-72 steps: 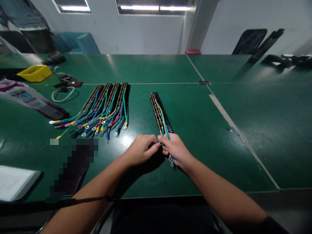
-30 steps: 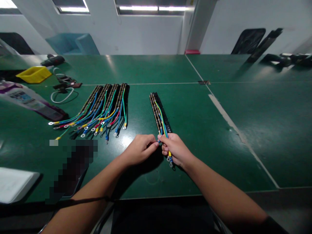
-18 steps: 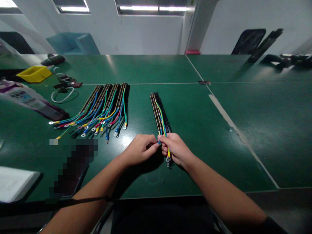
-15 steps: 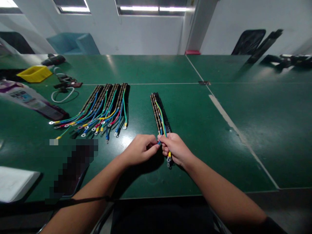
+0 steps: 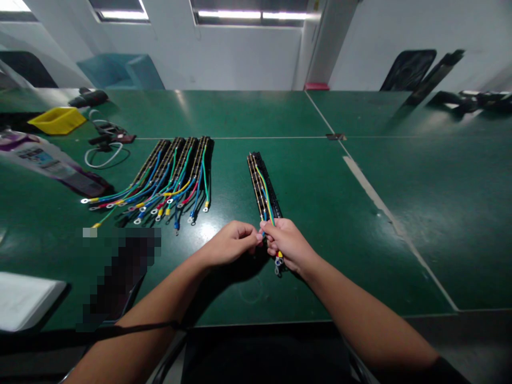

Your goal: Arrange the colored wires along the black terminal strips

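Observation:
A long black terminal strip (image 5: 259, 186) with brass-coloured contacts lies tilted on the green table in front of me. Yellow-green and blue wires (image 5: 265, 193) run down along it. My right hand (image 5: 290, 242) is closed around these wires at the strip's near end, thumb on top. Silvery ring terminals (image 5: 279, 262), one with a yellow sleeve, stick out below its fingers. My left hand (image 5: 236, 242) meets it from the left, thumb and forefinger pinched at a short piece of blue wire (image 5: 264, 233). The fingertips partly hide that wire's end.
Several wired terminal strips (image 5: 196, 160) lie side by side at left, their ring-ended wires fanned towards me. Left of them are a bottle (image 5: 52, 162), a yellow tray (image 5: 58, 121) and a cable (image 5: 104, 160). A white object (image 5: 28, 301) sits at the near left.
My left fingertips have closed more tightly and shifted slightly at the blue wire. The ring terminals under my right hand have moved a little to the right.

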Motion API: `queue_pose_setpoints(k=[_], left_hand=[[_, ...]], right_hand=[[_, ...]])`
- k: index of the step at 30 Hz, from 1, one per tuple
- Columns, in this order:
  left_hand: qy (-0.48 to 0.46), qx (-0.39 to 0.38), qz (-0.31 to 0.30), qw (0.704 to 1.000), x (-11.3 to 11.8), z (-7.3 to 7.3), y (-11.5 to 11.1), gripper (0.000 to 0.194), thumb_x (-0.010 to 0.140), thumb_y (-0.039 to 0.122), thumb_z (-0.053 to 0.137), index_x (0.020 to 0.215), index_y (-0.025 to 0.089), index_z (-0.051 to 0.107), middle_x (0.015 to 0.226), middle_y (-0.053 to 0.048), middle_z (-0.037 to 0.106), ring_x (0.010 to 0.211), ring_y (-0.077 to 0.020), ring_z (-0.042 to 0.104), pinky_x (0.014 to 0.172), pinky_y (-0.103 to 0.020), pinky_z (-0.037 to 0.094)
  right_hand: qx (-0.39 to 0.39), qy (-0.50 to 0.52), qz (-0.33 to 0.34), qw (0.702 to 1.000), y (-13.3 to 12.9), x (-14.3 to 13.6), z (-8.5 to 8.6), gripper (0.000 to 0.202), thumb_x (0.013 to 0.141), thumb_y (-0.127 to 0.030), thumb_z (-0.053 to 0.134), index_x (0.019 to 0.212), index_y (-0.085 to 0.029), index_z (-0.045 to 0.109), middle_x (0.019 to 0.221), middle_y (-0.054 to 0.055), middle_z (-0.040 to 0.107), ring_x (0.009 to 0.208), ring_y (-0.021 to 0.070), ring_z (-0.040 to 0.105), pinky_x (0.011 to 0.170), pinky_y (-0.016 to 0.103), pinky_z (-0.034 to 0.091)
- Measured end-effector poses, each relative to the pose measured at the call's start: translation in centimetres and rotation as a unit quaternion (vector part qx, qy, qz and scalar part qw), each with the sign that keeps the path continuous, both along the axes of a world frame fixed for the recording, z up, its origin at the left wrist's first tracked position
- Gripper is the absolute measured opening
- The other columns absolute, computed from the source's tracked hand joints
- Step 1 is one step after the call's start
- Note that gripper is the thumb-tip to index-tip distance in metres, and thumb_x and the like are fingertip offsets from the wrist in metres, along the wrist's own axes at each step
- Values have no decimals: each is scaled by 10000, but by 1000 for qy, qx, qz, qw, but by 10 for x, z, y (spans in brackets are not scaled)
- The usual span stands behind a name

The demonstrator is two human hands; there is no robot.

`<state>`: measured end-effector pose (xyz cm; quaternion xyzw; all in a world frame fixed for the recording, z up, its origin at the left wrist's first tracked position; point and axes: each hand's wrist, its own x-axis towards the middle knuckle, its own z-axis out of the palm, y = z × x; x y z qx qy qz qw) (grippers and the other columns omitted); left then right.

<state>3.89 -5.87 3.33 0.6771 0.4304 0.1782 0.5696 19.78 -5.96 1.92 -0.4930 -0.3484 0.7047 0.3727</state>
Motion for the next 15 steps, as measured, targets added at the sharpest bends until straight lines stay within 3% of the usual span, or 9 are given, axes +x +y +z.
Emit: queue_pose_setpoints(k=[6, 11, 15], left_hand=[[11, 2, -5, 1000, 0, 0, 1, 373, 884, 414, 458, 708, 110, 583, 584, 18, 510, 520, -72, 410, 489, -186, 291], [8, 37, -3, 999, -1, -4, 1, 351, 869, 406, 489, 642, 139, 465, 568, 54, 369, 529, -68, 325, 491, -192, 241], [23, 69, -5, 997, -2, -6, 1, 359, 875, 406, 484, 636, 145, 431, 577, 53, 336, 550, -74, 309, 505, -201, 228]], right_hand=[[-3, 0, -6, 1000, -1, 0, 1, 200, 809, -302, 589, 712, -158, 491, 443, -93, 381, 325, 21, 294, 307, 146, 283], [-1, -7, -5, 1000, -1, 0, 2, 215, 802, -318, 598, 721, -176, 460, 431, -106, 355, 322, 25, 284, 304, 147, 275], [5, -9, 0, 1000, -1, 0, 2, 235, 787, -336, 615, 731, -185, 444, 435, -110, 355, 322, 28, 282, 304, 151, 273]])
